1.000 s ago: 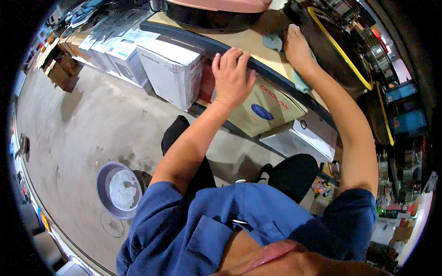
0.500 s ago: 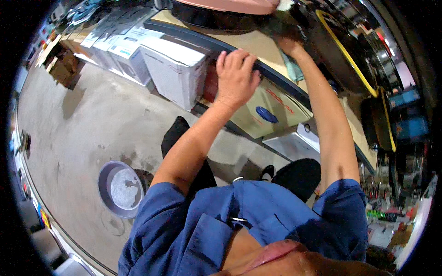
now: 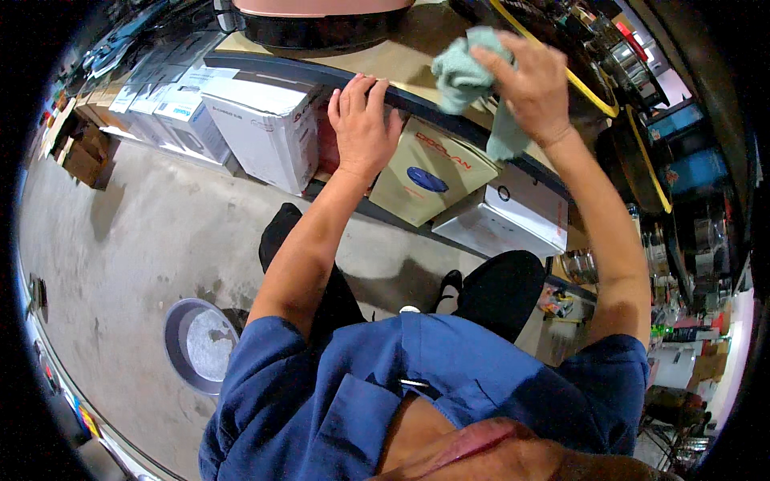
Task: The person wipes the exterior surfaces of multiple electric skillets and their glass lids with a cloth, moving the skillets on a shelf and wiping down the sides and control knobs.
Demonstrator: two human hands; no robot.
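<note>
My right hand (image 3: 536, 90) grips a light green cloth (image 3: 469, 70) over the dark front edge of a shelf (image 3: 417, 76). One end of the cloth hangs down past that edge. Farther left, my left hand (image 3: 362, 120) rests its fingers, spread apart, on the same edge and holds nothing. A pink and black rounded appliance (image 3: 325, 28) stands on the shelf behind my hands. Below the edge, between my two arms, is a pale yellow-green box (image 3: 433, 172) with a blue oval on it.
White cartons (image 3: 265, 124) line the lower level to the left, and a white box (image 3: 509, 210) sits under the shelf at right. A grey basin (image 3: 200, 346) holding water stands on the floor at left. Pans with yellow rims (image 3: 597, 96) are at the right.
My right hand has come back from deep on the shelf to its front edge, bringing the cloth into plain view. My left hand stays on the edge; the whole view has shifted somewhat.
</note>
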